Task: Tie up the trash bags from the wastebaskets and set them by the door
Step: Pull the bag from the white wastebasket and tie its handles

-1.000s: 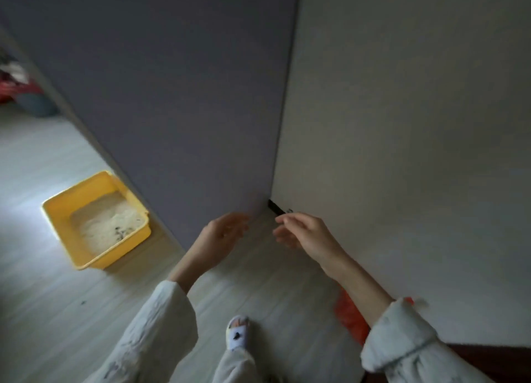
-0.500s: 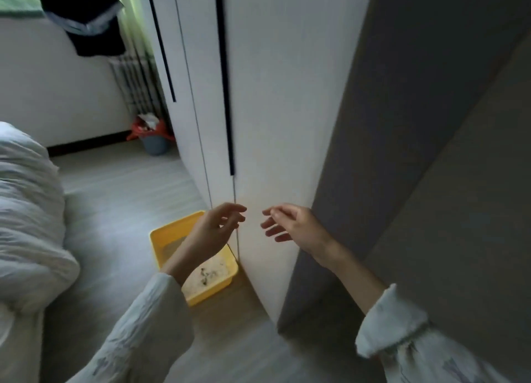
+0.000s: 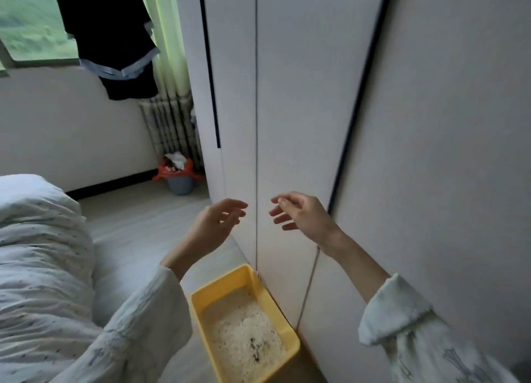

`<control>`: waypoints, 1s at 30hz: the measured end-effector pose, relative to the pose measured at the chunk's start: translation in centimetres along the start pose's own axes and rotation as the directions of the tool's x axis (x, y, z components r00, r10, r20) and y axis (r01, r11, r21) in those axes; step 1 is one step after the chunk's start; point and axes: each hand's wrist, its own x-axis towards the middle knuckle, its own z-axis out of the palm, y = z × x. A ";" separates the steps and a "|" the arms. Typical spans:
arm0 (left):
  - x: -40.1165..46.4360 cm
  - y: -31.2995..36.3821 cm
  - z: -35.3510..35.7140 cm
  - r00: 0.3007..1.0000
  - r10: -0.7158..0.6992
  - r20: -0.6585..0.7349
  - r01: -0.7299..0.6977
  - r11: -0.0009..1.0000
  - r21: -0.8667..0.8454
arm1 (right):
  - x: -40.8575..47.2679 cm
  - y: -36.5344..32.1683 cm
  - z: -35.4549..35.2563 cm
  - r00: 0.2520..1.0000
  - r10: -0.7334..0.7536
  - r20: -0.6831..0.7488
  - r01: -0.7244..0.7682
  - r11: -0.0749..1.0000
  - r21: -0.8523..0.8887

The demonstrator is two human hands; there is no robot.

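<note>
A small grey-blue wastebasket [image 3: 180, 184] stands on the floor at the far end of the room, beside the wardrobe's corner. An orange-red trash bag [image 3: 163, 171] lines it and hangs over its rim, with white crumpled waste showing on top. My left hand [image 3: 216, 226] and my right hand [image 3: 301, 214] are raised in front of me at mid-height. Both have loosely spread fingers and hold nothing. They are well short of the wastebasket.
A white wardrobe [image 3: 287, 101] with dark handle strips fills the right side. A yellow litter tray [image 3: 290, 328] sits on the floor against it, just below my hands. A bed with a white duvet [image 3: 37, 253] lies at the left. A radiator [image 3: 169, 124] and dark hanging garment [image 3: 112, 37] are by the window.
The view has swung from a floor corner, where an orange-red bag lay by my right arm, to the room along the wardrobe. Both hands stay raised and empty. The far wastebasket has come into view.
</note>
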 end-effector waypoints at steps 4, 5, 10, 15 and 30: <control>6.1 -4.8 -7.7 0.999 -0.026 -0.031 0.027 0.999 0.025 | 9.3 -2.3 6.0 1.000 -0.021 0.008 0.021 1.000 0.019; 7.3 -5.6 -9.3 0.999 -0.030 -0.035 0.031 0.999 0.027 | 11.1 -2.8 7.4 1.000 -0.020 0.018 0.020 1.000 0.023; 14.4 -11.8 -21.0 0.992 -0.067 -0.106 0.069 0.998 0.016 | 22.8 -7.6 16.7 0.995 -0.016 0.096 0.015 1.000 0.014; 22.2 -20.4 -31.8 0.987 -0.088 -0.135 0.089 0.996 0.000 | 35.1 -10.7 26.5 0.992 -0.023 0.122 0.023 1.000 0.000; 47.3 -43.0 -62.5 0.976 -0.140 -0.167 0.134 0.990 -0.043 | 71.3 -19.0 52.6 0.990 -0.014 0.137 0.012 1.000 0.012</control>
